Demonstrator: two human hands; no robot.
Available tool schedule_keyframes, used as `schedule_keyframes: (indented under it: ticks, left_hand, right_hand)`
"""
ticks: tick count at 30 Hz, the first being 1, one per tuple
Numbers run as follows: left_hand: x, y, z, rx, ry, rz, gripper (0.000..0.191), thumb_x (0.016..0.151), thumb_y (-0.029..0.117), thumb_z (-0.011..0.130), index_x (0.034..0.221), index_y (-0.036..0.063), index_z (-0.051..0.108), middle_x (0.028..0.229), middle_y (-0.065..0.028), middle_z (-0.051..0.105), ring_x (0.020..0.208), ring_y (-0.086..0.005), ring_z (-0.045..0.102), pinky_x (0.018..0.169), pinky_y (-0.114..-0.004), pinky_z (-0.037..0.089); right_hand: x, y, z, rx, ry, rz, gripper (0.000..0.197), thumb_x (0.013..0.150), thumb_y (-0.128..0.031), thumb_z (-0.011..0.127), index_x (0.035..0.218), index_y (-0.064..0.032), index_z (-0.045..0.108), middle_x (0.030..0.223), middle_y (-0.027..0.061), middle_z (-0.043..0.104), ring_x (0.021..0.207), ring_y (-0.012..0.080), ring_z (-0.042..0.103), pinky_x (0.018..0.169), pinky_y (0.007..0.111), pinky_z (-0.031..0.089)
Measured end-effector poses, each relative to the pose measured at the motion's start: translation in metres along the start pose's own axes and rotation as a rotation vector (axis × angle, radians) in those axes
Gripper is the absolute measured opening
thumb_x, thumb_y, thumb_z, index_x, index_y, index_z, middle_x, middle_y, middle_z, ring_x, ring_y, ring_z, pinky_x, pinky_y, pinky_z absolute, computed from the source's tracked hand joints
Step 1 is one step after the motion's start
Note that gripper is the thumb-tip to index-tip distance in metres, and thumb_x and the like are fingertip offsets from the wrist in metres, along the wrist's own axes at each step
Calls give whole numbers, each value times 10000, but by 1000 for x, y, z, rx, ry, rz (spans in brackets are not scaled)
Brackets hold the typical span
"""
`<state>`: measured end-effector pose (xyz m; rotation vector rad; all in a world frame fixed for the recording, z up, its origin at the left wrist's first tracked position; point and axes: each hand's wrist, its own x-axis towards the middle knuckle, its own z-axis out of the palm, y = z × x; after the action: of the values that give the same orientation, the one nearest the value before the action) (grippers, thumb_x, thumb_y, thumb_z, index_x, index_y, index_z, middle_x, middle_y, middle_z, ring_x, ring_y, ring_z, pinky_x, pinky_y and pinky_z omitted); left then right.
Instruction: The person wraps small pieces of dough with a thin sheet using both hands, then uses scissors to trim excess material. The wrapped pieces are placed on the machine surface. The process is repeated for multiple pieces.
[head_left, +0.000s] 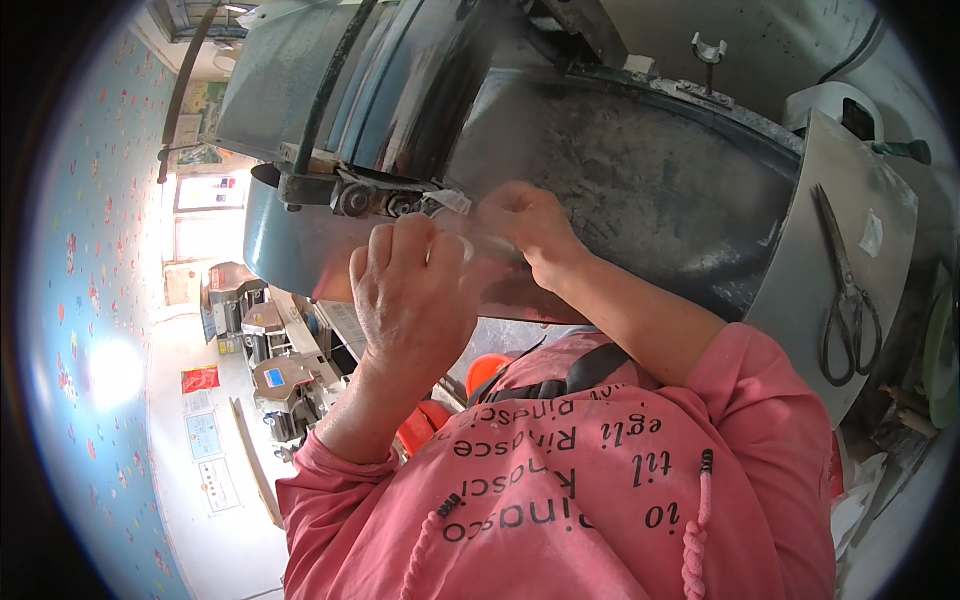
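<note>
A grey-green roller machine (360, 97) stands before me, with dusty rollers and a dark, powder-streaked metal pan (637, 180). My left hand (412, 292) is raised at the machine's near end, its fingers curled around a pale, thin strip (468, 249) that is mostly hidden. Close beside it, my right hand (529, 229) is bent at the wrist with thumb and fingertips together over the pan's edge; haze blurs whatever is between them. Just beyond my left knuckles, a whitish translucent scrap (450, 200) hangs by the bolts of a metal bracket (375, 196).
Large metal scissors (846, 292) lie on a sheet-metal ledge (795, 300) at the right, near a small white scrap (871, 234). Orange-red plastic items (486, 371) show below the machine. Several small machines (276, 382) line the left side near a bright window (210, 214).
</note>
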<state>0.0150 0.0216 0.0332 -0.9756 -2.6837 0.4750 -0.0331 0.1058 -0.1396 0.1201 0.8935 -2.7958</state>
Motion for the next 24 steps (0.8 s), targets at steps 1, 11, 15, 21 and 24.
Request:
schedule_keyframes:
  ticks: [1,11,15,21,24]
  left_hand:
    - [1,0,1,4,-1,0,274,817,282,774,872,77,600,1033,-107,589,931,-323,555,756,-468,399]
    - [2,0,1,23,28,20,255,810,261,771,856,85,594,980,-103,573,905,-318,557,743,-460,386]
    - [3,0,1,22,29,20,255,810,261,774,856,85,595,969,-101,570,900,-317,558,746,-458,386]
    - [5,0,0,20,31,25,269,808,276,778,855,84,595,977,-103,570,906,-320,560,747,-459,387]
    - [6,0,0,26,24,26,270,804,274,781,856,84,597,982,-105,570,908,-321,560,747,-458,388]
  right_hand:
    - [2,1,-1,11,-5,-7,126,843,-144,777,883,-63,690,850,6,670,785,89,615,707,267,491]
    - [0,-6,8,9,30,16,46,899,-46,712,905,-8,687,837,24,653,776,94,567,706,266,464]
    - [2,-6,9,71,24,35,36,890,-27,705,917,-6,695,831,23,652,759,101,561,697,265,462]
    - [6,-10,7,48,-15,70,54,875,-24,702,928,-14,701,827,16,651,752,104,552,694,271,453]
    - [11,-8,2,32,-96,109,67,884,-95,713,945,-70,703,843,-6,648,772,101,560,717,297,435]
